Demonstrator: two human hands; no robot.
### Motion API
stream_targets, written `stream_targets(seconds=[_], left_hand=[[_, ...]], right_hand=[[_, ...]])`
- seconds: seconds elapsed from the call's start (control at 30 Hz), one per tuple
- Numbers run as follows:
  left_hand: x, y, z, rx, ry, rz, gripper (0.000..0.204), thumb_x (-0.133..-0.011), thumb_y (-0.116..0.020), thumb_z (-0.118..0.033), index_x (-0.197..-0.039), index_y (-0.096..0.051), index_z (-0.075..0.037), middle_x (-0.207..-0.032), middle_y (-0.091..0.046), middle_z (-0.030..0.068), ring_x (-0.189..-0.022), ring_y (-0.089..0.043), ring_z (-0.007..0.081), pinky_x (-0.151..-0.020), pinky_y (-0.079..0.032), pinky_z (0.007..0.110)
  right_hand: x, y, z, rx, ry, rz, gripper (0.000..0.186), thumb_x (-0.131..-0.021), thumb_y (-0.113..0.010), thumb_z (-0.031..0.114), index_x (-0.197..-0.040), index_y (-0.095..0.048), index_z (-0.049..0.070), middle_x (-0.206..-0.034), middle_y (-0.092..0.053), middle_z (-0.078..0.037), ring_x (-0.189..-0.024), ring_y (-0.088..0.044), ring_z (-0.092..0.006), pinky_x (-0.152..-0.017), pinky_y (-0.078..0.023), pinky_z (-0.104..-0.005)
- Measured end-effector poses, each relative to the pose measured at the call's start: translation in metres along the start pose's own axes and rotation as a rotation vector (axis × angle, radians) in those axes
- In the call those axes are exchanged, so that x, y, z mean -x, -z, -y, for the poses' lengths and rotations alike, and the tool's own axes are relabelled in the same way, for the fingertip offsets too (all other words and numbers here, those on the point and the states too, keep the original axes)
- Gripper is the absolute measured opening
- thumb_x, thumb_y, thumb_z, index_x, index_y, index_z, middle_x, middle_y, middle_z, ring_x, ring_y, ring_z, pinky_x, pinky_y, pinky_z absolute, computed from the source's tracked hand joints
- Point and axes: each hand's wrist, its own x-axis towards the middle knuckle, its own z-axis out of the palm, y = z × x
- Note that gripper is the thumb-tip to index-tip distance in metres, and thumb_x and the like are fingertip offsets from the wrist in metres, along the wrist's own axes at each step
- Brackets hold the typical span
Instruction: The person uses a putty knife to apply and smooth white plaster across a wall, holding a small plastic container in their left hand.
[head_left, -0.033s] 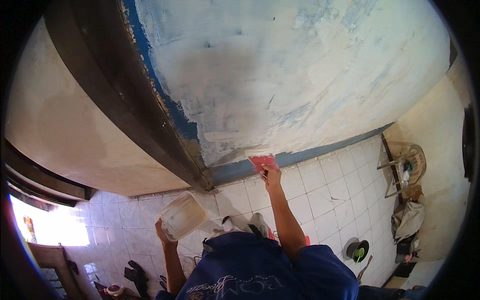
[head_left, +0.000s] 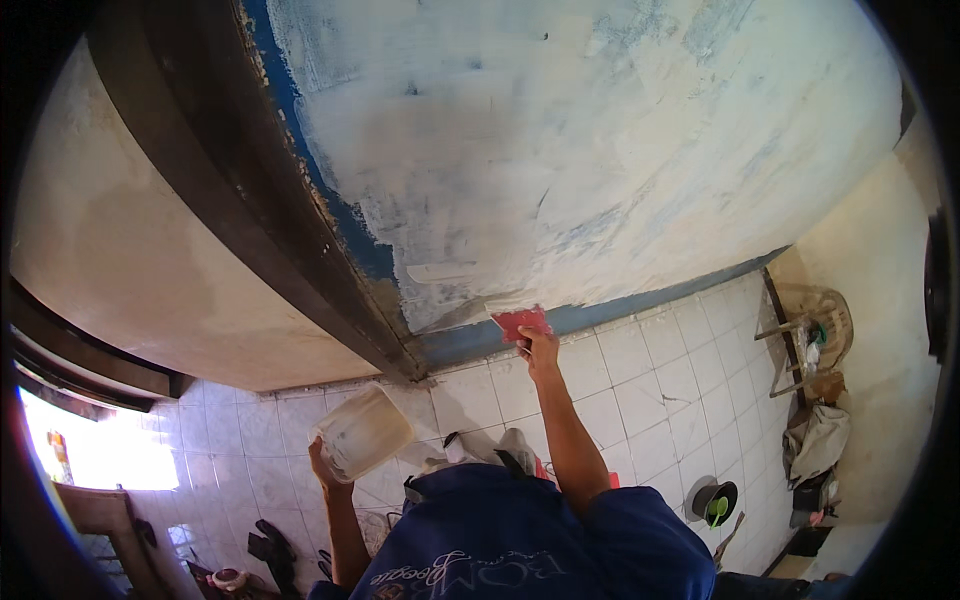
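My right hand [head_left: 538,350] is closed round a red putty scraper [head_left: 521,322]. The scraper's edge rests against the low part of a wall [head_left: 600,180] coated in uneven white filler, with blue paint showing through and along its borders. In my left hand [head_left: 322,462] is a translucent rectangular plastic tub [head_left: 366,434], gripped by its side and tilted, with whitish residue inside. The tub hangs over the tiled floor, apart from the wall. My left fingers are partly hidden by the tub.
A dark wooden door frame [head_left: 250,200] borders the wall at left. White tiles [head_left: 640,370] cover the floor. At right stand a worn chair [head_left: 825,325], a grey cloth bag [head_left: 815,440] and a black bucket [head_left: 714,500] with a green scoop. Bright light falls at far left.
My right hand and the scraper have shifted very slightly to the left along the wall. My left hand and the tub stay in place.
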Motion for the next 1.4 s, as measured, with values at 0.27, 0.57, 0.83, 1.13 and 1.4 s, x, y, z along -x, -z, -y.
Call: stream_targets(seconds=[0.27,0.57,0.83,1.13,1.4], left_hand=[[0.011,-0.027,0.008,0.01,-0.048,-0.083,0.056,-0.091,-0.045,-0.045,-0.128,-0.05,-0.002,-0.119,-0.059,0.013,-0.107,-0.058,0.0274,-0.093,-0.048,0.041],[0.023,-0.04,0.033,-0.041,-0.045,-0.042,0.059,-0.091,-0.044,-0.046,-0.13,-0.049,-0.001,-0.123,-0.058,0.0138,-0.112,-0.057,0.0277,-0.095,-0.047,0.041],[0.024,-0.04,0.038,0.017,-0.021,-0.012,0.062,-0.09,-0.045,-0.045,-0.132,-0.046,0.0,-0.125,-0.057,0.0147,-0.111,-0.057,0.029,-0.096,-0.047,0.042],[0.019,-0.04,0.039,0.041,-0.012,0.006,0.062,-0.09,-0.045,-0.045,-0.133,-0.046,-0.001,-0.124,-0.057,0.0145,-0.112,-0.058,0.0289,-0.097,-0.047,0.042],[0.017,-0.029,0.039,0.031,-0.029,0.003,0.06,-0.09,-0.044,-0.045,-0.131,-0.048,-0.001,-0.125,-0.056,0.0148,-0.112,-0.057,0.0289,-0.096,-0.046,0.041]], right_hand=[[-0.008,-0.034,0.024,-0.109,-0.066,0.173,0.012,-0.088,-0.06,0.011,-0.094,-0.06,0.001,-0.076,-0.063,-0.01,-0.059,-0.062,-0.019,-0.055,-0.056,-0.0351],[0.012,-0.065,0.081,0.088,0.079,0.297,0.02,-0.092,-0.054,0.012,-0.097,-0.058,-0.007,-0.079,-0.065,-0.016,-0.063,-0.065,-0.022,-0.057,-0.057,-0.0351],[0.075,-0.096,0.16,0.079,0.251,0.351,0.022,-0.09,-0.054,0.012,-0.095,-0.06,-0.008,-0.079,-0.066,-0.016,-0.062,-0.064,-0.0201,-0.058,-0.056,-0.0313],[0.137,-0.139,0.256,0.054,0.359,0.535,0.023,-0.09,-0.057,0.017,-0.09,-0.06,-0.005,-0.076,-0.064,-0.014,-0.064,-0.064,-0.0218,-0.059,-0.054,-0.0327],[0.181,-0.101,0.259,-0.052,0.37,0.498,0.02,-0.085,-0.061,0.011,-0.097,-0.061,-0.005,-0.081,-0.067,-0.014,-0.062,-0.063,-0.0208,-0.049,-0.051,-0.0319]])
